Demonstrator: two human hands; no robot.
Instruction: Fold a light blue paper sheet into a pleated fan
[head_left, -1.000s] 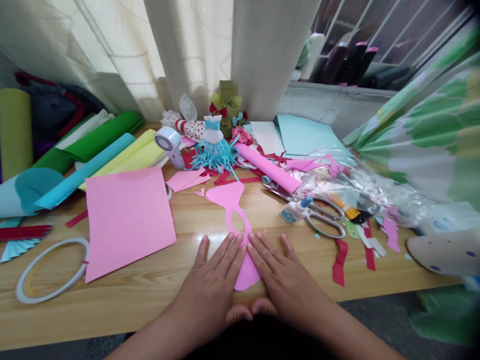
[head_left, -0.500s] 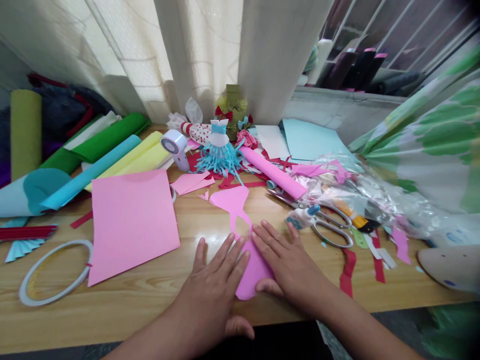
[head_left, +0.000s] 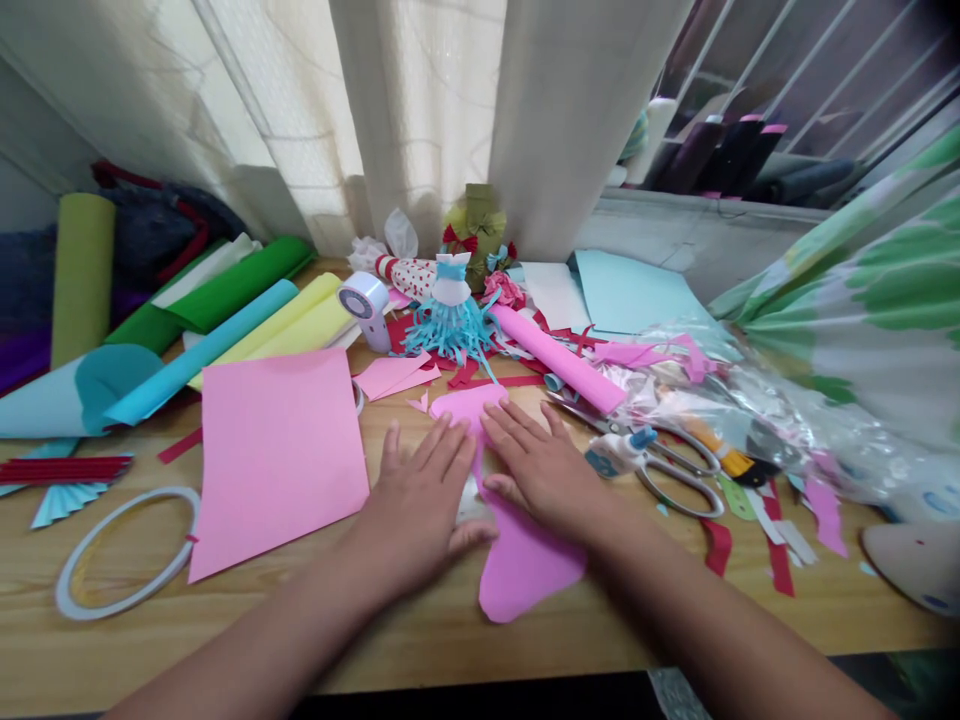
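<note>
A pink paper cutout (head_left: 529,565), wide at both ends and narrow in the middle, lies flat on the wooden table. My left hand (head_left: 424,490) rests palm down with fingers spread, its fingertips on the left edge of the cutout's upper part. Across the middle, my right hand (head_left: 536,460) lies flat on the paper, fingers stretched out. Both palms cover much of the narrow section. To the left is a pink paper sheet (head_left: 281,460). Right of my right hand sit a glue bottle (head_left: 619,452) and scissors (head_left: 682,480).
A roll of white tape (head_left: 67,575) lies at the left front. Rolled papers (head_left: 217,340) line the left back. A blue fringed paper dress (head_left: 450,320), a small handheld fan (head_left: 367,310) and a pink roll (head_left: 562,360) stand or lie behind. Plastic wrapping (head_left: 787,420) covers the right side.
Both hands have slid forward along the pink cutout, away from me, uncovering its near end. The whole view has shifted slightly, so the table things appear further right and lower.
</note>
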